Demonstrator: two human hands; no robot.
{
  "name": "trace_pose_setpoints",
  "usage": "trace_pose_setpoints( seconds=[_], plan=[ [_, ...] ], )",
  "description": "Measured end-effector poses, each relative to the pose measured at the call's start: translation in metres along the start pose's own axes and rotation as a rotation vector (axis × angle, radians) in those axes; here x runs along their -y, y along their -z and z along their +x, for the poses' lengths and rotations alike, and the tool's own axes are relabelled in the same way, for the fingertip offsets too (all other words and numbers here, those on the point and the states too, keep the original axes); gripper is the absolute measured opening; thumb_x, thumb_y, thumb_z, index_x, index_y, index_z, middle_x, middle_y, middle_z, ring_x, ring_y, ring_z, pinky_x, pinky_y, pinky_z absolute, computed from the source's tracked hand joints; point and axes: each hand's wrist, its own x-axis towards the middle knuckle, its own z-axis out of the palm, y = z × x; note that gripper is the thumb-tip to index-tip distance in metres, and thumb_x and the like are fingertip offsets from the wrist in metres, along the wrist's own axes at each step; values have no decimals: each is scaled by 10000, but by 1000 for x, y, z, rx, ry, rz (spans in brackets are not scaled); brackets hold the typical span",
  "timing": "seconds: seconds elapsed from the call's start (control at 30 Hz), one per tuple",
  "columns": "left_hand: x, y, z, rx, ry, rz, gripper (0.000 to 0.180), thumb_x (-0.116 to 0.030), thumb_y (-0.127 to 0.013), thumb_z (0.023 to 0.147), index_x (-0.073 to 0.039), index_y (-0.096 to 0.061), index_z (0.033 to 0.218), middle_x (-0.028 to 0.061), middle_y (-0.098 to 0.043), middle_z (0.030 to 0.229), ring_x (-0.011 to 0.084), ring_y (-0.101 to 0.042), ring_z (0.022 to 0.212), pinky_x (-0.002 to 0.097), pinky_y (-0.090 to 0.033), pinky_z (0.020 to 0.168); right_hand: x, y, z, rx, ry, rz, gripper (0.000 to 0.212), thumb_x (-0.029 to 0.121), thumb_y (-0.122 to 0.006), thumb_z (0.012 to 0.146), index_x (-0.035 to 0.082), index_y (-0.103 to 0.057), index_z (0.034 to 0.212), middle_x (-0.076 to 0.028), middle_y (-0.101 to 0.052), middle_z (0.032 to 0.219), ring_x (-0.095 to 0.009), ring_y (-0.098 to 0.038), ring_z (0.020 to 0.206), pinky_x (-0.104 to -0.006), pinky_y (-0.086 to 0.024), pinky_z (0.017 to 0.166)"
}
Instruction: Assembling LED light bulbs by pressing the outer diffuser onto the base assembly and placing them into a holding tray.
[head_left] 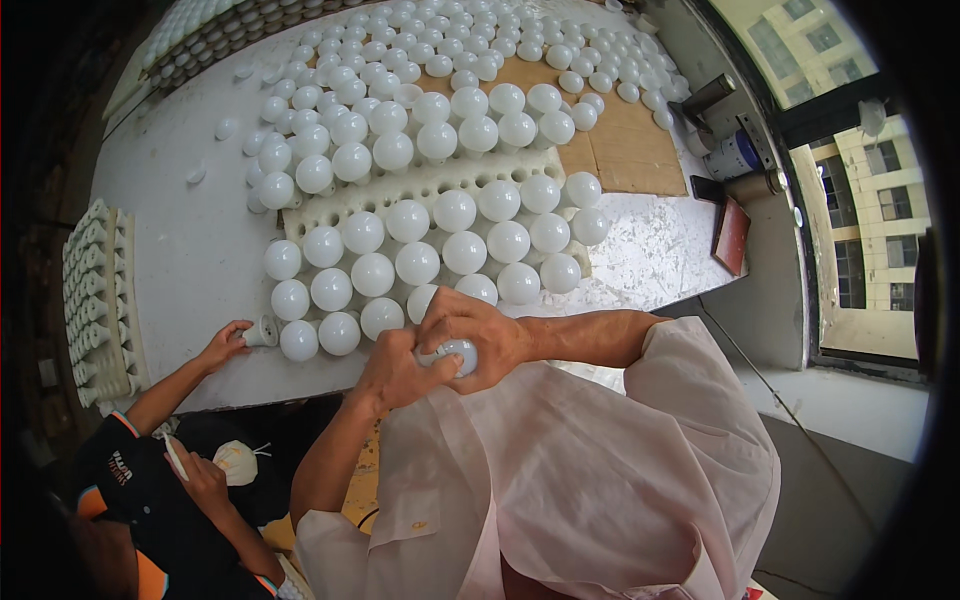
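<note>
Close in front of my chest, both hands are wrapped round one white light bulb (458, 352). My left hand (392, 372) is closed with its thumb over the bulb. From the other side my right hand (488, 338) curls round it, hiding much of the bulb. Just beyond my hands, several rows of round white bulbs (417, 263) stand with their domes up. A pale tray with holes (430, 183) shows between the nearer rows and the farther ones.
At left, a co-worker's hand (222, 346) holds a bulb base (262, 332) at the table edge, beside stacked trays (105, 300). Many loose white domes lie behind on cardboard (630, 150). A phone (707, 190), red booklet (731, 236) and jar (732, 158) sit right, by the window.
</note>
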Motion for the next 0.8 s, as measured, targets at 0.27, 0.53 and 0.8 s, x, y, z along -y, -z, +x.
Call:
trace_pose_setpoints(
  seconds=[0.27, 0.53, 0.8],
  plan=[
    [22, 2, 29, 195, 193, -563, 488, -427, -542, 823, 37, -598, 965, 100, -628, 727, 167, -610, 563, 246, -465, 411, -2, 6, 6, -136, -442, 160, 678, 73, -746, 598, 47, -471, 1218, -111, -509, 1051, -251, -510, 1001, -369, -430, 885],
    [55, -8, 37, 251, 127, -837, 522, -426, -506, 930, 21, -493, 1198, 143, -626, 1038, 164, -631, 943, 298, -539, 651, 14, 4, -32, -373, -673, 165, 715, 62, -744, 674, 36, -398, 1299, -140, -446, 1261, -250, -460, 1157, -366, -365, 992],
    [106, 95, -39, -1039, -170, -633, 387, -180, -509, 932, 58, -465, 1233, 202, -583, 1212, 239, -584, 1078, 289, -423, 798, 29, 122, -127, -959, -462, -1126, 668, 8, -740, 651, 30, -423, 1238, -159, -465, 1187, -277, -498, 1079, -377, -423, 926]
  ],
)
